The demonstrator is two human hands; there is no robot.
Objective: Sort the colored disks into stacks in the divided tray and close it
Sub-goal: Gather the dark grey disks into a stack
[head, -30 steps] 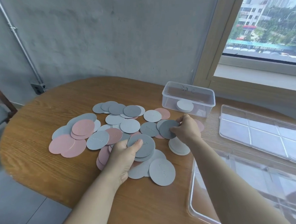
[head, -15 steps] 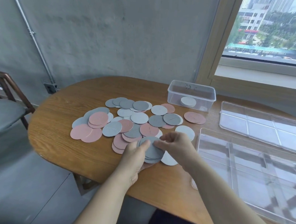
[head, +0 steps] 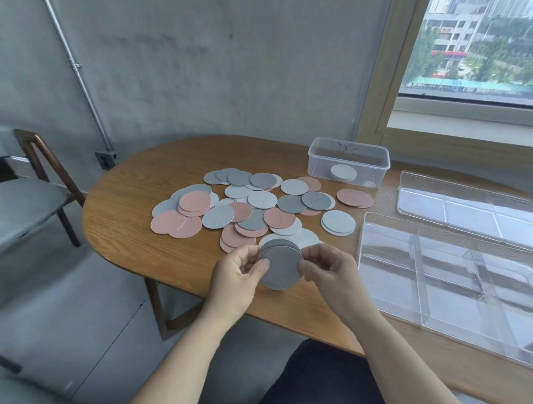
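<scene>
A small stack of dark grey disks [head: 282, 267] is lifted above the table's near edge, tilted towards me. My left hand [head: 236, 277] grips its left rim and my right hand [head: 332, 274] pinches its right rim. Several pink, light grey, dark grey and white disks [head: 246, 207] lie scattered and overlapping on the wooden table [head: 128, 213] beyond my hands. The clear divided tray [head: 440, 272] lies open to the right with nothing in its compartments. Its clear lid [head: 471, 209] rests behind it.
A clear plastic box [head: 349, 161] holding white disks stands at the back of the table. A wooden chair [head: 27, 201] stands at the left. The grey wall and a window frame close off the far side.
My right hand came back from the far disks with a dark grey disk and joined it to the stack. Both hands have lifted the stack off the table towards me.
</scene>
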